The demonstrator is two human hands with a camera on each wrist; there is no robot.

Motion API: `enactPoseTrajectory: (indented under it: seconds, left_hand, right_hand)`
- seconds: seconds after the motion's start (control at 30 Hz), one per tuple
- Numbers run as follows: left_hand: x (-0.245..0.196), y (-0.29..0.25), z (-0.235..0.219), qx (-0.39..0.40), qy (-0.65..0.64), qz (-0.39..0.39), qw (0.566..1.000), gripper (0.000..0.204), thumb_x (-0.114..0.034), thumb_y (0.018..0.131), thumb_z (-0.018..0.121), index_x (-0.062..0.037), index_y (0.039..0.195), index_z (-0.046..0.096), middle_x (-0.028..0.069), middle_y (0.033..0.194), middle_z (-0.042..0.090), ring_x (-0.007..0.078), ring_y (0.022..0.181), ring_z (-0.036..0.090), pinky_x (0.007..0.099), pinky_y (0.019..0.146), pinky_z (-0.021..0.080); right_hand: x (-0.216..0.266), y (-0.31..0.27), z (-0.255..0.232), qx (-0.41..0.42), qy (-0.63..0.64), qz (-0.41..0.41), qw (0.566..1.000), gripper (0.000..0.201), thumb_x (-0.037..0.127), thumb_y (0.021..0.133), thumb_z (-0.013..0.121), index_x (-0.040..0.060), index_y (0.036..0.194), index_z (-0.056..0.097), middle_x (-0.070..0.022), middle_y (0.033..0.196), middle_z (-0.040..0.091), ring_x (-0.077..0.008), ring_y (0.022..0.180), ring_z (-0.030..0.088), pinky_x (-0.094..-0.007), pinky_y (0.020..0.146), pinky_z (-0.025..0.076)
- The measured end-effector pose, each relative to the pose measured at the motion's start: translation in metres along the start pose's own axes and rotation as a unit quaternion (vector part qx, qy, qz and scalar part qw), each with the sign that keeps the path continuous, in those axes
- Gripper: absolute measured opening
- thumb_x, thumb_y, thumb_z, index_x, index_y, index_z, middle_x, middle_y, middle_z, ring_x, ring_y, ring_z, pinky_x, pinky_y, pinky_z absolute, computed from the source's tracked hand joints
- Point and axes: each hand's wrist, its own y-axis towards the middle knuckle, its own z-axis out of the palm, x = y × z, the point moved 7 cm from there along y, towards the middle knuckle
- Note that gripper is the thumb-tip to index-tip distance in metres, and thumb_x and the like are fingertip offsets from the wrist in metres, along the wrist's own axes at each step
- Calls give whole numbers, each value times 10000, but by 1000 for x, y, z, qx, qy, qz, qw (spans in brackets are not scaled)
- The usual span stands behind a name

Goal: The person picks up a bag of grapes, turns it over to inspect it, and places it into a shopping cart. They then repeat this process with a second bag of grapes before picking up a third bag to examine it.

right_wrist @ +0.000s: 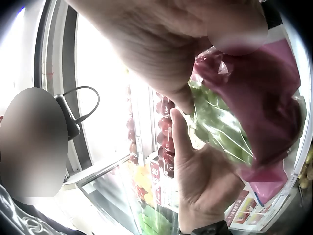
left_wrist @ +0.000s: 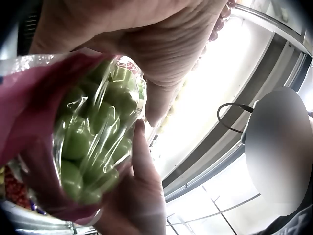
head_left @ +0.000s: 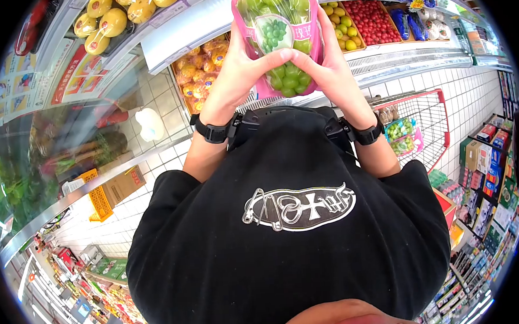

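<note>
A pink-edged clear bag of green grapes (head_left: 290,74) is held up between both hands at the top of the head view. The left hand (head_left: 232,76) grips its left side and the right hand (head_left: 334,75) its right side, the thumbs meeting over the front below the round label. In the left wrist view the grapes (left_wrist: 78,142) show through shiny film, with the left hand (left_wrist: 161,44) above and the right hand (left_wrist: 134,196) below. The right wrist view shows the bag (right_wrist: 274,107) between the right hand (right_wrist: 146,44) and the left hand (right_wrist: 205,181). The fingers behind the bag are mostly hidden.
A red-rimmed shopping cart (head_left: 444,113) with bagged produce stands at the right. Ahead are shelves with yellow fruit (head_left: 113,22), red fruit (head_left: 369,21) and wrapped orange fruit (head_left: 195,75). A yellow crate (head_left: 99,204) and a cardboard box (head_left: 124,185) are at the left.
</note>
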Motion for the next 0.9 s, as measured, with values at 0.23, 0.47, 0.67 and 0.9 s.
enactPoseTrajectory:
  seconds: [0.23,0.47,0.67,0.9]
  left_hand:
    - [7,-8,-15,-12,-114,8,993,905,-177,808,814,-80,1494,232,96,1378,464,205,1262,482,364,1064,420]
    - [18,-23,-44,-19,-207,-18,978,779,-566,922,593,-46,1458,372,130,1400,524,265,1273,532,420,1061,456]
    - [6,-31,-49,-62,-214,12,975,800,-648,957,434,-47,1478,345,152,1428,506,288,1271,543,435,1026,501]
    - [9,-25,-51,-23,-234,53,970,713,-579,993,422,-52,1469,357,145,1404,528,274,1252,560,427,1009,514]
  right_hand:
    - [19,-6,17,0,-169,-38,985,794,225,897,687,21,1527,249,-266,1446,440,-333,1349,460,-400,1095,384]
    - [39,-13,30,20,-135,-4,991,632,195,883,699,42,1442,446,-155,1388,536,-247,1186,568,-330,925,484]
    - [50,-13,38,26,-129,-94,987,472,172,851,729,117,1306,616,-115,1352,558,-211,1114,602,-298,833,516]
    - [42,-16,40,-3,-105,-117,988,479,171,809,772,115,1265,635,-129,1342,551,-235,1168,577,-330,891,513]
